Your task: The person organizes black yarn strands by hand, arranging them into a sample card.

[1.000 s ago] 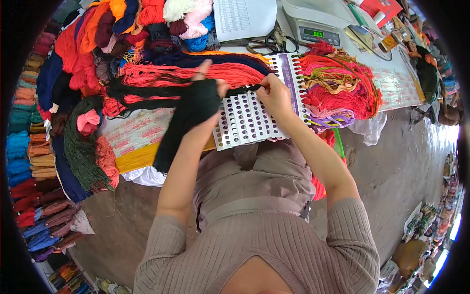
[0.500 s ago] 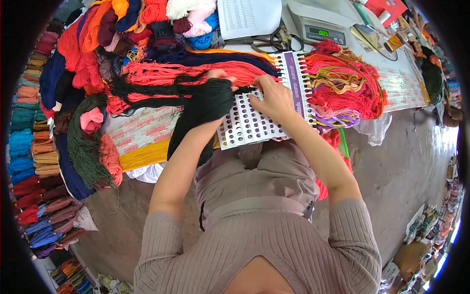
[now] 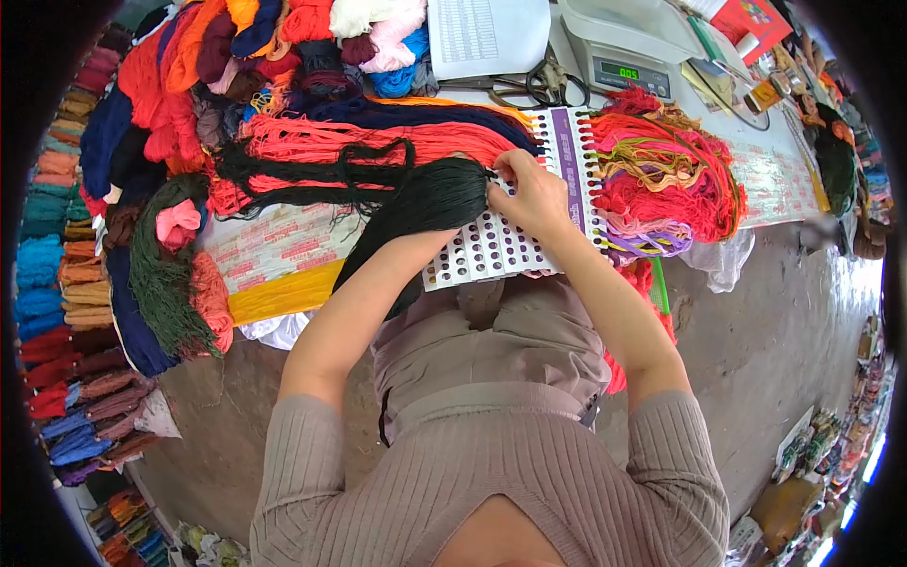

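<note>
A thick hank of black thread point(image 3: 439, 194) drapes over my left hand point(image 3: 436, 242), covering nearly all its fingers; the hank shifts along with that hand. Thumb and fingers of my right hand point(image 3: 531, 197) pinch the end of the black thread at the edge of a white punched thread card point(image 3: 487, 248). Rows of dark round holes run across this card, and a purple printed strip point(image 3: 570, 156) lies along its right part. Coral-red threads point(image 3: 378, 142) and navy threads point(image 3: 425, 115) stretch leftward from the card's holes. Loose black strands trail left over the coral ones.
Multicoloured threads point(image 3: 671, 180) spread from the card's right edge. Behind it are black-handled scissors point(image 3: 556, 83), a digital scale point(image 3: 628, 76) and a printed sheet point(image 3: 487, 38). Heaped yarn hanks point(image 3: 170, 104) fill the table's left side. Shelved yarn point(image 3: 42, 283) stands farther left.
My left hand and the black hank have moved right, toward the card and my right hand. The left fingertips, visible before, are now almost covered. My right fingers stay near the card's edge.
</note>
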The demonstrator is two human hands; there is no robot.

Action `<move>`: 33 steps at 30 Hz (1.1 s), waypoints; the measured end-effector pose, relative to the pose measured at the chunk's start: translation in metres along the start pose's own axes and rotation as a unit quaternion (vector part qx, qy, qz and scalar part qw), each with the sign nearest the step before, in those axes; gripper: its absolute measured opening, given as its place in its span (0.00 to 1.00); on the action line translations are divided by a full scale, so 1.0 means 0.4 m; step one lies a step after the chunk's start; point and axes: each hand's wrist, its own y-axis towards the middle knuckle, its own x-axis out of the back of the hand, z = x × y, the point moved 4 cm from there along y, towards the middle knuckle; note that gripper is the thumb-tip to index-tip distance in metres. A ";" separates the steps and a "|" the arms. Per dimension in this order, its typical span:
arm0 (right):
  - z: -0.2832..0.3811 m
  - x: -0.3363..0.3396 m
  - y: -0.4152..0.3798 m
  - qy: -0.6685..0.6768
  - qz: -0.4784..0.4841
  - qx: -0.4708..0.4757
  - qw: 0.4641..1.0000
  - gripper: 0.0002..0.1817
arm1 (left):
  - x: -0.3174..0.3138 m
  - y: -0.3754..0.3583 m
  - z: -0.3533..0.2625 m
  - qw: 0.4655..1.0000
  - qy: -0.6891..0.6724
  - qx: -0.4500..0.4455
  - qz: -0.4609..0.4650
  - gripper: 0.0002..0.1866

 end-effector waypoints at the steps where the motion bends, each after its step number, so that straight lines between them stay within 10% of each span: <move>1: -0.002 -0.002 -0.002 -0.008 0.004 0.002 1.000 0.16 | 0.007 0.000 0.001 1.000 -0.011 -0.008 -0.028 0.11; 14: 0.013 -0.003 0.001 -0.071 0.032 0.036 0.996 0.16 | 0.430 -0.089 0.563 0.959 0.218 0.168 -0.064 0.14; 20: -0.011 0.014 0.018 0.097 0.090 -0.083 0.988 0.14 | 0.505 -0.153 0.511 0.930 0.247 0.233 -0.137 0.17; 22: -0.022 0.021 0.030 0.245 0.049 -0.082 0.965 0.10 | 0.437 -0.171 0.350 0.957 0.045 0.278 -0.069 0.25; 24: 0.071 0.050 0.011 0.276 0.034 -0.008 0.961 0.05 | 0.312 -0.191 0.162 0.853 -0.455 0.249 -0.062 0.26; 33: 0.209 0.026 -0.086 0.417 0.120 -0.052 0.899 0.03 | 0.155 -0.146 -0.077 0.539 -0.817 0.203 0.018 0.25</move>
